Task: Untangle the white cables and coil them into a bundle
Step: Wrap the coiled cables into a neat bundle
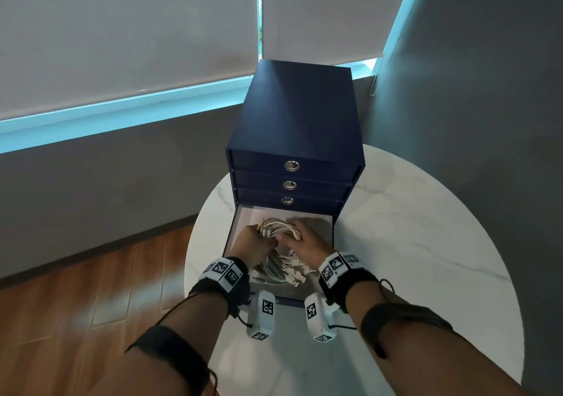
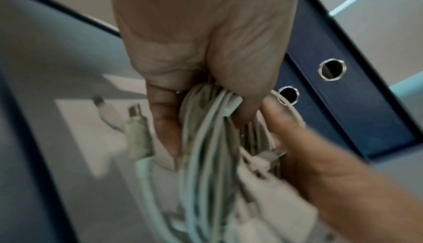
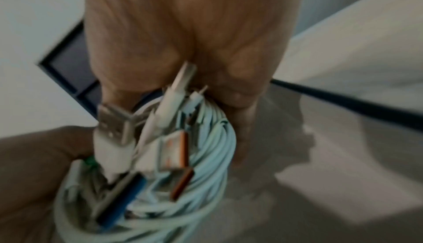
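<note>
Fingers of the left hand point(image 1: 255, 245) curl tight around the white cables point(image 1: 278, 230). Beside it, the right hand point(image 1: 306, 240) grips the same bunch. It sits over the open bottom drawer point(image 1: 324, 228) of a blue box point(image 1: 297, 121) on the round table point(image 1: 411, 228).

Head view: navy drawer cabinet point(image 1: 292, 127) stands on round white marble bench point(image 1: 411, 213); bottom drawer point(image 1: 323, 222) pulled out. Left hand point(image 1: 254, 245) and right hand point(image 1: 304, 240) both inside it, fingers curled round a bunch of white cables point(image 1: 278, 231). More cable plugs lie below the wrists.
</note>
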